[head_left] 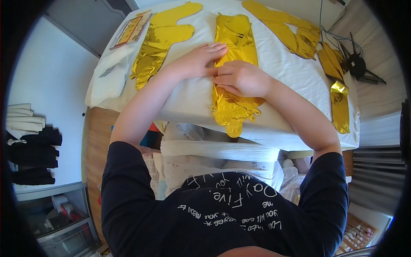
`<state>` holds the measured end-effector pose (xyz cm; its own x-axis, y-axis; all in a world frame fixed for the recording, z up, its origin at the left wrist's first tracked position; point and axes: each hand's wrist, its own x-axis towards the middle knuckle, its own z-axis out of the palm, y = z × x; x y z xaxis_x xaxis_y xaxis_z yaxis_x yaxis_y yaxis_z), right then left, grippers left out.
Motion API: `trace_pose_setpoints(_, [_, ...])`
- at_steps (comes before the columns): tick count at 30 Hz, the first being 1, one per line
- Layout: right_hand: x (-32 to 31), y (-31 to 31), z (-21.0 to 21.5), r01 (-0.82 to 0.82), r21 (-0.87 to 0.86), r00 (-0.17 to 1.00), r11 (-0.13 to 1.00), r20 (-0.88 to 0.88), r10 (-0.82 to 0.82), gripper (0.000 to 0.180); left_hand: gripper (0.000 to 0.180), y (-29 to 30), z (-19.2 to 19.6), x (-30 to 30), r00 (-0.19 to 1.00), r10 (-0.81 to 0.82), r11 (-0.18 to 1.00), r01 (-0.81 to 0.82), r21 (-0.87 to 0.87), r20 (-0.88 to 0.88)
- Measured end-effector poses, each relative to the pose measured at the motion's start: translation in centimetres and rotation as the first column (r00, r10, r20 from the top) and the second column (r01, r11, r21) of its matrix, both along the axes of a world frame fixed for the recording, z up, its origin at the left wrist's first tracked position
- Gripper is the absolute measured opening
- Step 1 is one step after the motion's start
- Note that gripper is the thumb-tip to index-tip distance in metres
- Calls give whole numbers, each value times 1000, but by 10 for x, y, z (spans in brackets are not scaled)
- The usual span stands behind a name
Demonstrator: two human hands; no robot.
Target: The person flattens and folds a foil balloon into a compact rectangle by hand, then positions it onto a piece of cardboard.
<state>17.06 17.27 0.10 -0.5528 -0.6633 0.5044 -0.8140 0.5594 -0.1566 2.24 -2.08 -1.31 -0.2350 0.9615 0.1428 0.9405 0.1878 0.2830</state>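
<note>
Gold foil balloon flat on white-covered table; both hands pressing it, fingers flat.

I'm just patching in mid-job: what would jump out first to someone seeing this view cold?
The shiny gold foil balloon lying flat in the middle of the white-covered table, with the left hand and right hand pressing on it. More flattened gold foil pieces flank it: one to the left, another at the far right, and a crumpled strip hanging near the table's right edge.
</note>
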Motion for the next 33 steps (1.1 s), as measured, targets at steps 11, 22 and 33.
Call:
trace_pose_setpoints(11, [8, -5, 6, -71, 86, 997, 994, 46, 67, 19, 73, 1, -2, -1, 996, -31, 999, 34, 28, -84])
trace_pose_setpoints(22, [16, -8, 14, -39, 90, 999, 995, 7, 38, 22, 71, -1, 4, 5, 999, -11, 1000, 12, 20, -46])
trace_pose_setpoints(33, [15, -3, 16, 64, 78, 994, 995, -90, -56, 24, 68, 0, 4, 5, 1000, -8, 1000, 7, 15, 7])
